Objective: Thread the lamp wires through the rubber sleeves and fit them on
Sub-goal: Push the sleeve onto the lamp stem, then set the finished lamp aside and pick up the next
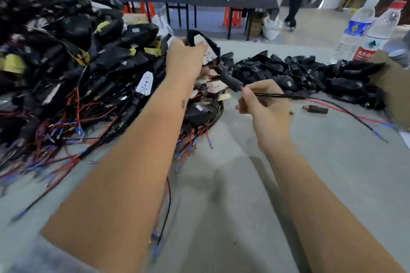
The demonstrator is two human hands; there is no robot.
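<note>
Your two bare forearms reach out over the grey table top (pixel 332 173). Your left hand (pixel 185 57) grips a black lamp housing with a white backing plate (pixel 200 43), held up above the big heap of wired lamps (pixel 66 62). From it hangs a black ribbed rubber sleeve (pixel 228 81). Your right hand (pixel 266 104) pinches the thin black wire (pixel 277 95) just at the sleeve's lower end. Loose black rubber sleeves (pixel 310 75) lie piled beyond.
</note>
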